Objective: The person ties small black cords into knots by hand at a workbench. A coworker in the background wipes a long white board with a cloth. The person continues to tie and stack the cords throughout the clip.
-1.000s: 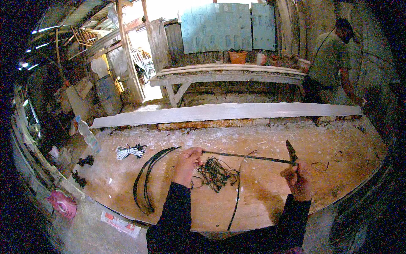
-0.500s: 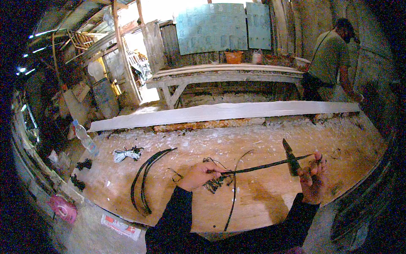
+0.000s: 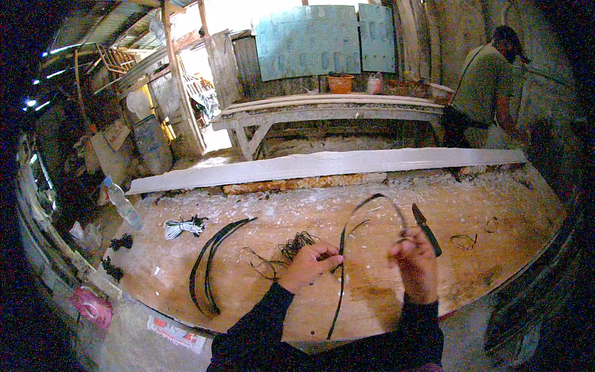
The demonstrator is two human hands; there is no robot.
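Observation:
My left hand (image 3: 308, 265) pinches a long thin dark strip (image 3: 340, 248) that arches up in a loop and hangs down over the workbench. My right hand (image 3: 416, 260) grips the other end of that strip together with a dark-handled knife (image 3: 427, 229), blade pointing up and away. A tangle of thin dark strands (image 3: 295, 245) lies on the plywood workbench (image 3: 260, 297) just beyond my left hand. Two long curved dark strips (image 3: 211, 263) lie to the left of it.
A white cord bundle (image 3: 180, 227) and a plastic bottle (image 3: 121, 203) sit at the left. A long pale plank (image 3: 322, 164) crosses the bench's far edge. Behind it stands a wooden table (image 3: 328, 110). Another person (image 3: 486, 87) stands at the right rear.
My hands have come closer together, bending the strip from nearly straight into a raised loop. The right hand with the knife moved left toward the left hand.

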